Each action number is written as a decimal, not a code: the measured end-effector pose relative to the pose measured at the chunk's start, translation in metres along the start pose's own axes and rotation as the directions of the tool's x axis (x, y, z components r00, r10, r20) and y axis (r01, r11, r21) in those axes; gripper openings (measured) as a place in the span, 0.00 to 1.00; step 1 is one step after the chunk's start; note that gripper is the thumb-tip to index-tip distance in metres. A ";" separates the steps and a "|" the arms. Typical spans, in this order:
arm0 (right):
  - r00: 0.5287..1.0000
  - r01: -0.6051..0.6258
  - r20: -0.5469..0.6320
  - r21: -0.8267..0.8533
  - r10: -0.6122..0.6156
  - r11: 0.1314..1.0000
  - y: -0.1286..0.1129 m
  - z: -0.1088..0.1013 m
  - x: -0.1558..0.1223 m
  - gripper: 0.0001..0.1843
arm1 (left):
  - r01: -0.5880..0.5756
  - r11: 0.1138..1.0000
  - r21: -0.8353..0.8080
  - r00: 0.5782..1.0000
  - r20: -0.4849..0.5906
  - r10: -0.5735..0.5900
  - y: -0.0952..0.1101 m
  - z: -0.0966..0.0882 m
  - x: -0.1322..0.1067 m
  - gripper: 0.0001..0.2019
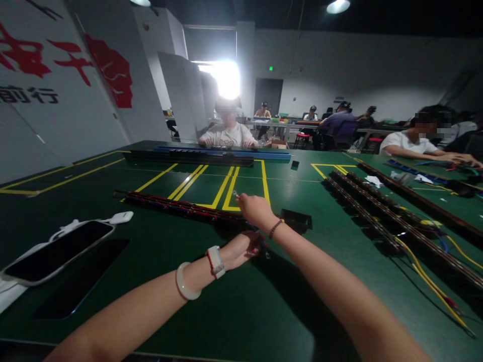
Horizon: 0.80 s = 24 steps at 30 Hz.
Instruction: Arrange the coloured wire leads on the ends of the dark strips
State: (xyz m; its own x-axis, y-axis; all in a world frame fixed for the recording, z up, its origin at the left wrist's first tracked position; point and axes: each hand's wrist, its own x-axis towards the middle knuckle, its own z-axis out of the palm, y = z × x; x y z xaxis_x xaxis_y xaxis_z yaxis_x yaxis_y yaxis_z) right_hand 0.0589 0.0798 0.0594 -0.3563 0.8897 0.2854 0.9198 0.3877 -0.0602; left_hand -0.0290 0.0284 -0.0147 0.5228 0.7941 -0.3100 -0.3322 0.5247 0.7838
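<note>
- Workroom with pale grey walls (pixel 332 55) stretches beyond; at twelve o'clock from the hands, a co-worker in a light printed top (pixel 228 134) sits at the far edge.
- Broad, glossy, dark-green tabletop (pixel 162 327) spreads beneath everything, marked with yellow tape lines (pixel 265 183), mostly at eleven to twelve o'clock.
- Long, dark, ribbed rails (pixel 362 214) lie at two to three o'clock, well apart from the hands, with yellow leads (pixel 415 267) beside them.
- Slim black strip wound with red and blue wires (pixel 181 206) lies along the table, its long axis running from the hands out toward ten o'clock; its near end is hidden at the right hand.
- Right hand (pixel 257 210), nearer the strip, crosses beyond the left, thumb and forefinger pinching a small silver-tipped lead (pixel 236 193).
- Left hand (pixel 243 250) sits at seven o'clock from the right, beside dark blue and red leads; overlap hides its fingertips, so I cannot tell how firmly it grips.
- Black, shallow, box-like piece (pixel 300 220) rests at three o'clock, near the right wrist.
- Silver ring terminal (pixel 267 255) shows at four o'clock from the left hand.
</note>
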 end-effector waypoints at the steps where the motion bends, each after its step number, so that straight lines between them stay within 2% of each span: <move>1: 0.999 0.041 0.010 -0.034 -0.041 0.999 -0.009 0.001 0.004 0.19 | -0.004 1.000 -0.018 1.000 -0.012 0.004 -0.001 -0.001 0.000 0.04; 4: 0.995 0.100 0.027 -0.070 -0.098 0.993 -0.027 0.008 0.014 0.15 | -0.012 0.997 -0.070 0.999 -0.052 0.008 -0.001 -0.001 0.000 0.02; 8: 0.998 0.057 0.001 -0.039 -0.057 0.998 -0.025 0.012 0.011 0.18 | -0.016 0.998 -0.067 0.999 -0.046 0.013 0.000 0.002 0.000 0.02; 11: 0.995 0.047 -0.092 0.120 -0.036 0.992 -0.008 0.008 -0.009 0.19 | 0.007 0.999 0.050 0.999 -0.033 -0.005 0.002 0.005 -0.001 0.04; 14: 0.964 0.109 -0.264 0.308 -0.025 0.945 0.018 0.006 -0.040 0.19 | 0.055 0.990 0.128 0.998 -0.026 -0.052 0.005 0.005 -0.002 0.06; 17: 0.925 0.129 -0.381 0.297 -0.007 0.946 0.047 0.012 -0.072 0.17 | 0.073 0.982 0.171 0.997 0.006 -0.075 0.009 -0.001 -0.003 0.07; 20: 0.921 0.206 -0.364 0.145 -0.141 0.968 0.072 0.025 -0.092 0.17 | 0.064 0.972 0.228 0.997 0.030 -0.073 0.014 -0.006 -0.003 0.08; 22: 0.917 0.303 -0.291 0.062 -0.273 0.951 0.082 0.034 -0.098 0.19 | 0.075 0.962 0.261 0.996 0.030 -0.086 0.018 -0.008 -0.003 0.10; 24: 0.909 0.368 -0.218 0.023 -0.355 0.929 0.087 0.041 -0.100 0.21 | 0.096 0.946 0.308 0.994 0.022 -0.108 0.022 -0.007 -0.005 0.12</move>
State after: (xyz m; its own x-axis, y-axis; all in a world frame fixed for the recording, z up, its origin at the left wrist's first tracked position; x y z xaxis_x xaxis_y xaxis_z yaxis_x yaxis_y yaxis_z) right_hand 0.1681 0.0348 -0.0133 -0.6145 0.6187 0.4895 0.7198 0.6937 0.0268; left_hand -0.0445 0.0381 0.0002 0.5724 0.7260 -0.3811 -0.0221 0.4782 0.8780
